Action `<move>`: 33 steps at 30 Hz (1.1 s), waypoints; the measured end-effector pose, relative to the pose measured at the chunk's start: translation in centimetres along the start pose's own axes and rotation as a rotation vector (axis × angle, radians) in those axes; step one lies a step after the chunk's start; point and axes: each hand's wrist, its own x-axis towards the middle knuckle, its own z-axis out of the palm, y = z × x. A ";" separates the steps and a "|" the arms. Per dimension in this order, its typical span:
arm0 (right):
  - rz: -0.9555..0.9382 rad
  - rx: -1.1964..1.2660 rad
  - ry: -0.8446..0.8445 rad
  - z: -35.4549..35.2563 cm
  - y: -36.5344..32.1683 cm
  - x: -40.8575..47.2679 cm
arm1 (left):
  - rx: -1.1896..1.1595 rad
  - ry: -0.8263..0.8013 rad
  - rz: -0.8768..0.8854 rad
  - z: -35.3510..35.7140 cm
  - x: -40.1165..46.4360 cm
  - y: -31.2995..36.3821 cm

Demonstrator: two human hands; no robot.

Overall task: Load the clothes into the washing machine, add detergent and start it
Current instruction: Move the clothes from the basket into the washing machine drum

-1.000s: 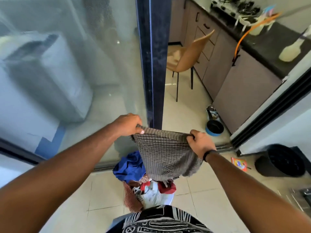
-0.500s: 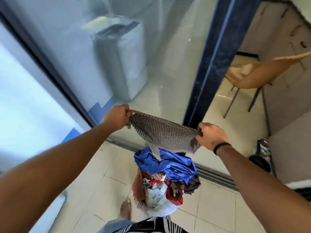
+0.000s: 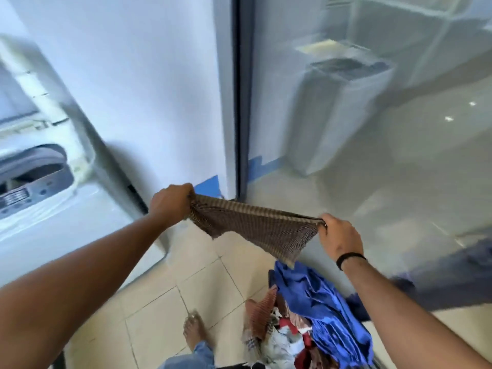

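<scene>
While both arms reach forward, the white top-loading washing machine (image 3: 48,198) fills the left edge of the view, its lid raised, the drum opening dark and a grey control panel at its front edge. Right of the washing machine, past a white wall, stands a dark door frame (image 3: 241,102) with a glass pane (image 3: 372,155) that carries a blurred reflection of the machine. Further right of the washing machine and lower in view, a heap of clothes lies on the beige tiled floor (image 3: 165,296), topped by a blue garment (image 3: 319,302). Stretched in the air between machine and heap is a brown checked cloth (image 3: 255,227). At the cloth's end nearer the washing machine, the left hand (image 3: 170,202) clenches its bunched corner; the right hand (image 3: 339,237) pinches the far corner and wears a black wristband (image 3: 350,259).
</scene>
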 end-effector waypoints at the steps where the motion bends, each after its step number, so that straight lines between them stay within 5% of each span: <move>1: -0.021 0.009 -0.011 0.5 -2.2 1.0 | 0.003 0.002 -0.037 0.3 -0.2 -2.4; 9: -0.170 0.101 -0.051 2.7 -21.5 8.1 | -0.146 0.222 -0.307 -2.6 -1.6 -18.8; 15: -0.269 0.474 -0.065 2.9 -37.9 13.4 | -0.152 0.405 -0.417 -9.7 -2.5 -30.4; 20: -0.491 0.693 0.023 -2.8 -52.6 15.8 | -0.634 0.740 -0.561 -20.2 -2.6 -37.3; 28: -0.798 0.852 0.046 -9.8 -73.5 16.5 | -0.931 1.026 -0.512 -33.7 -5.1 -43.6; 33: -0.917 0.865 -0.048 -9.2 -83.2 16.3 | -0.824 1.070 -0.440 -37.1 -3.5 -48.2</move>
